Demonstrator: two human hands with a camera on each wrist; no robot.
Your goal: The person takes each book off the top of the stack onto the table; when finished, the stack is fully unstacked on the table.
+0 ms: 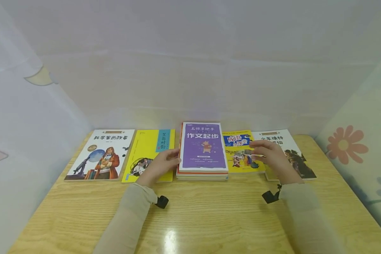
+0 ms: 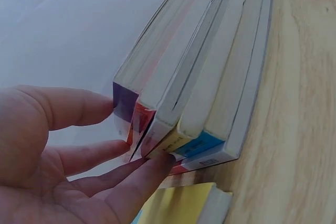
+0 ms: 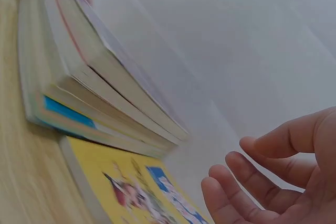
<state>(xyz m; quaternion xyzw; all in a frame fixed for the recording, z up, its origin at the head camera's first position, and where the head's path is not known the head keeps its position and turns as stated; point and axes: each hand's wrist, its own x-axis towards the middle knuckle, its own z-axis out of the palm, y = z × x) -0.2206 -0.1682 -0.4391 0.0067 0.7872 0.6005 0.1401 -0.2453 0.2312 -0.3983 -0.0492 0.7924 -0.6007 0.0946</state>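
A stack of several books stands in the middle of the table, with a purple-covered book (image 1: 204,146) on top. My left hand (image 1: 161,164) is at the stack's left side, and in the left wrist view its fingertips rest along the spines (image 2: 160,132), fingers extended and thumb at the purple book's edge. Off the stack's right side hovers my right hand (image 1: 271,157), its fingers loosely bent and holding nothing. Below it lie a yellow book with a blue title patch (image 1: 241,151) and a white-covered book (image 1: 292,158), partly hidden by the hand.
Left of the stack lie a yellow book with a teal strip (image 1: 152,141) and a white book showing a figure in a red coat (image 1: 98,155). The wooden table (image 1: 203,211) extends toward me. A pale cloth backdrop (image 1: 190,70) rises right behind the books.
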